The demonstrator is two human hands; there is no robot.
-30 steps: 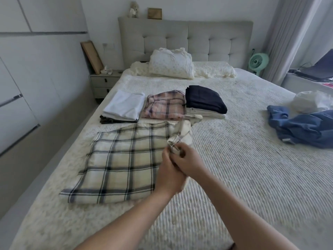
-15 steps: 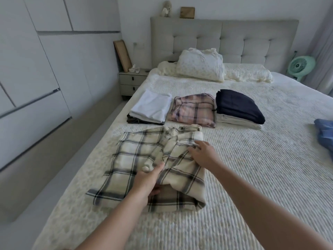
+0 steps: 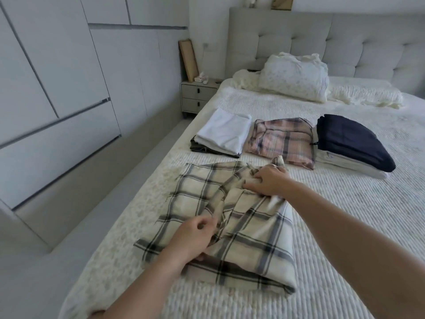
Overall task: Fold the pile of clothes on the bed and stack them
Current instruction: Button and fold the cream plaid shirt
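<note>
On the white quilted bed [image 3: 345, 226], the cream checked flannel shirt [image 3: 230, 226] lies half folded, the right hand [image 3: 268, 181] pressing its collar end with spread fingers, probably to anchor it, while the left hand [image 3: 190, 238] pinches the folded-over edge.

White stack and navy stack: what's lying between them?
The folded pink plaid garment sits between the white stack and navy stack, in the head view.

Cream plaid garment [image 3: 253, 229] now folded over itself, hands apart, right hand [image 3: 268, 180] pressing its top
</note>
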